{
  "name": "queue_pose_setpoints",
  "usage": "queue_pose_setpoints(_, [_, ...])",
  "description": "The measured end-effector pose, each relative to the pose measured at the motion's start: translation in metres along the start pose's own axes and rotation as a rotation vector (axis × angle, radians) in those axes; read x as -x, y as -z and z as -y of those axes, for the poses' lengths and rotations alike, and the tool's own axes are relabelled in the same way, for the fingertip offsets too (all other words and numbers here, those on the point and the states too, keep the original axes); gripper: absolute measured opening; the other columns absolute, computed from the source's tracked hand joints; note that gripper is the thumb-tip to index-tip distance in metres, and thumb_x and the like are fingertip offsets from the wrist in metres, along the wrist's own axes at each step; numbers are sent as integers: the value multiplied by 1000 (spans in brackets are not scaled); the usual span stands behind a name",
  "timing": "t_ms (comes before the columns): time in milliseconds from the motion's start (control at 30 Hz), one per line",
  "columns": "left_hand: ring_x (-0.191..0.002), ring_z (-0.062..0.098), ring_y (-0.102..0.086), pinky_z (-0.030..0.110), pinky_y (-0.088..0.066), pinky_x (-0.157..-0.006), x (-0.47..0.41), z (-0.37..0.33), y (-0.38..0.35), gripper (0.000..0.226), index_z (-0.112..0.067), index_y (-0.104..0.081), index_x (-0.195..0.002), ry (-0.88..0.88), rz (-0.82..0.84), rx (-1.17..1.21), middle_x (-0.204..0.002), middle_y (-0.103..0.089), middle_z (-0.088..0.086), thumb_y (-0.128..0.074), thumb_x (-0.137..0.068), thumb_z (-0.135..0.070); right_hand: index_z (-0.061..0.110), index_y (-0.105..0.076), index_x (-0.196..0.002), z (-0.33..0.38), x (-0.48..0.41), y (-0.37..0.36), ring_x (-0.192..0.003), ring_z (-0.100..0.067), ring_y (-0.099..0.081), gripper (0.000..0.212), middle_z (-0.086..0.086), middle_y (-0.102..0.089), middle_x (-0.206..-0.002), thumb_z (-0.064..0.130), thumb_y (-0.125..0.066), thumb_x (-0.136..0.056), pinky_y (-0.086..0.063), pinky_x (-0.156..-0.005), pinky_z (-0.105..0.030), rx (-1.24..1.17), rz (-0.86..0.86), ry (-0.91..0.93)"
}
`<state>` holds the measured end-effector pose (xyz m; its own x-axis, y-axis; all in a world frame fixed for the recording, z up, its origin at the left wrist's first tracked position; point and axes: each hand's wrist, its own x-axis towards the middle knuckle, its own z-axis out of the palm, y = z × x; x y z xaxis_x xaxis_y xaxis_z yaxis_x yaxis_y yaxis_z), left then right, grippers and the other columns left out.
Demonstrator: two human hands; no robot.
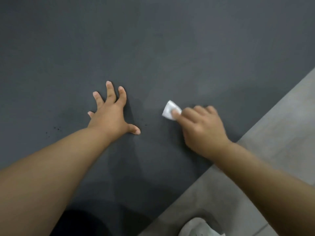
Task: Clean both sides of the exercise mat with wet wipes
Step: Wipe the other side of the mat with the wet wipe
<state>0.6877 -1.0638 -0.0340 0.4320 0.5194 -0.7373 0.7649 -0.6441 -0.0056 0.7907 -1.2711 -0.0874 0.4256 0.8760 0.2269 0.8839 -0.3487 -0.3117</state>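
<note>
One dark grey exercise mat (153,48) lay flat on the floor (272,133), cut off at the top and left. Its only visible edge ran diagonally from bottom centre to the right, and its long axis could not be told. The left hand (110,116) pressed on it, fingers spread apart. The right hand (202,128), blurred, pinched one folded white wet wipe (169,109) against the mat with curled fingers. One pale object (197,227) at the bottom edge was cut off and unclear.
</note>
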Motion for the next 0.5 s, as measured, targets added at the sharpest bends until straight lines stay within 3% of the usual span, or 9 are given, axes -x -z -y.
queue_pose_setpoints(133, [-141,33,23,66,-18,-108,1,0,1,131,-30,13,-148,23,14,-2,-150,35,-9,-83,-61,-48,6,-65,-89,-73,-23,19,-53,-30,-44,22,-12,-50,-66,0,-53,-72,-29,-47,-31,147,-86,-409])
queue_pose_setpoints(233, [-140,33,24,66,-21,-107,0,0,2,132,-31,14,-148,20,14,-7,-149,36,-9,-83,-60,-47,-1,-64,-94,-66,-23,19,-52,-33,-44,26,-16,-49,-68,-2,-50,-72,-28,-47,-32,124,-43,-510])
queue_pose_setpoints(300, [-140,34,24,67,-20,-106,-1,0,2,132,-31,13,-148,9,8,-7,-150,35,-9,-84,-60,-47,-4,-65,-96,-33,-12,11,-52,-34,-45,28,-17,-51,-70,0,-50,-72,-29,-46,-34,35,-36,-431])
queue_pose_setpoints(433, [-140,37,21,69,-22,-104,-2,1,1,132,-29,11,-149,-3,-8,-17,-151,32,-7,-84,-59,-47,0,-68,-103,48,48,5,-57,-26,-45,33,-8,-57,-76,10,-46,-81,-24,-54,-32,-97,148,63])
queue_pose_setpoints(500, [-140,39,20,67,-26,-104,-4,0,1,133,-28,10,-149,-9,-28,-35,-152,31,-5,-84,-58,-48,2,-68,-104,46,66,10,-57,-24,-46,31,-6,-59,-78,10,-43,-89,-26,-54,-31,-97,224,200])
